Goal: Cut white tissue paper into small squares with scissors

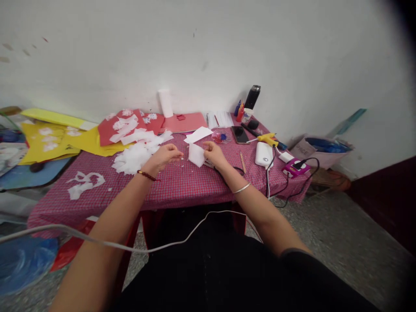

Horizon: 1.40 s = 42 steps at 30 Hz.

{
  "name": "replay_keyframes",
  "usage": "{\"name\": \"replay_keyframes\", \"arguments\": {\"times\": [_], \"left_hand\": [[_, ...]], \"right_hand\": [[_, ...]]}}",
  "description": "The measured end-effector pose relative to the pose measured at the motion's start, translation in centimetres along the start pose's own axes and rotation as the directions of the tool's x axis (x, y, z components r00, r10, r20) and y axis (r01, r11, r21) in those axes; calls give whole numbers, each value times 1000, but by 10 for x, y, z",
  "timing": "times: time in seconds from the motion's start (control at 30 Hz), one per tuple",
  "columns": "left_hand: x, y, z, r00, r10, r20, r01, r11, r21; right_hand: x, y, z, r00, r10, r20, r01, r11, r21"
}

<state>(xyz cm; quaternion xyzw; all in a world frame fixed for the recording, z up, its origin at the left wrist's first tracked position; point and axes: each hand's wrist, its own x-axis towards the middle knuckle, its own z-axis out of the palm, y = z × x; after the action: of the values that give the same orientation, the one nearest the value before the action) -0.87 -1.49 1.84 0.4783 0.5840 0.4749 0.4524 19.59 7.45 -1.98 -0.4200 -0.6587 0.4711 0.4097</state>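
Observation:
My right hand (215, 154) pinches a small white piece of tissue paper (196, 155) by its right edge, above the checked tablecloth (175, 184). Just left of it, my left hand (166, 156) is closed in a pinch, apart from that piece. Tiny white scraps show by the left fingertips; whether one is held is too small to tell. Beside the left hand lies a heap of white tissue paper pieces (131, 158). A folded white sheet (198, 134) lies behind the right hand.
Red and yellow sheets with white paper flowers (48, 138) cover the left side. To the right are a phone (239, 134), a yellow glue gun (268, 139), a white power bank (264, 154) and a purple power strip (295, 169). A white cable (143, 250) crosses before my body.

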Motion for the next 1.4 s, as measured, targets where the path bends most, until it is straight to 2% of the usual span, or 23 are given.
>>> {"name": "replay_keyframes", "arguments": {"times": [0.1, 0.17, 0.23, 0.47, 0.53, 0.67, 0.77, 0.87, 1.03, 1.13, 1.2, 1.3, 1.37, 1.4], "left_hand": [[-4, -2, -16, 990, -73, -116, 57, 989, -137], [-5, -4, -16, 987, -73, -144, 52, 988, -144], [-5, -7, -6, 988, -39, -146, 18, 990, -137], [-14, -14, 54, 975, 219, -42, -223, 953, -205], [-17, -16, 64, 973, 221, -66, -230, 939, -255], [-11, -24, 71, 968, 82, -237, -175, 898, -403], [-1, -28, 61, 954, 14, -300, -154, 881, -448], [-1, -28, 37, 942, -58, -331, -114, 872, -477], [-31, -28, -10, 917, -228, -327, 27, 854, -520], [-55, -29, -24, 903, -294, -313, 86, 837, -541], [-70, -29, -27, 906, -301, -296, 87, 819, -567], [-87, -24, -29, 936, -264, -234, 31, 723, -691], [-97, -20, -30, 956, -227, -184, -5, 618, -786], [-101, -18, -30, 962, -216, -166, -11, 576, -817]], "right_hand": [[13, -3, -22, 1000, 8, -28, -8, 1000, 16], [17, -5, -28, 1000, 16, -14, -15, 999, 48], [16, -8, -25, 999, 22, 33, -25, 995, 97], [-1, -22, 10, 981, -19, 194, -37, 960, 278], [-4, -25, 18, 973, -38, 226, -32, 954, 297], [-5, -29, 30, 959, -65, 276, -14, 961, 276], [1, -31, 26, 955, -85, 285, 23, 976, 215], [12, -33, 4, 956, -101, 275, 73, 991, 112], [32, -26, -55, 971, -95, 220, 124, 985, -124], [33, -22, -76, 982, -101, 161, 136, 965, -226], [24, -23, -75, 983, -125, 136, 155, 957, -244], [-10, -26, -47, 974, -139, 176, 172, 966, -191], [-42, -26, -19, 952, -105, 287, 143, 983, -112], [-58, -26, -5, 926, -61, 373, 85, 995, -49]]}}
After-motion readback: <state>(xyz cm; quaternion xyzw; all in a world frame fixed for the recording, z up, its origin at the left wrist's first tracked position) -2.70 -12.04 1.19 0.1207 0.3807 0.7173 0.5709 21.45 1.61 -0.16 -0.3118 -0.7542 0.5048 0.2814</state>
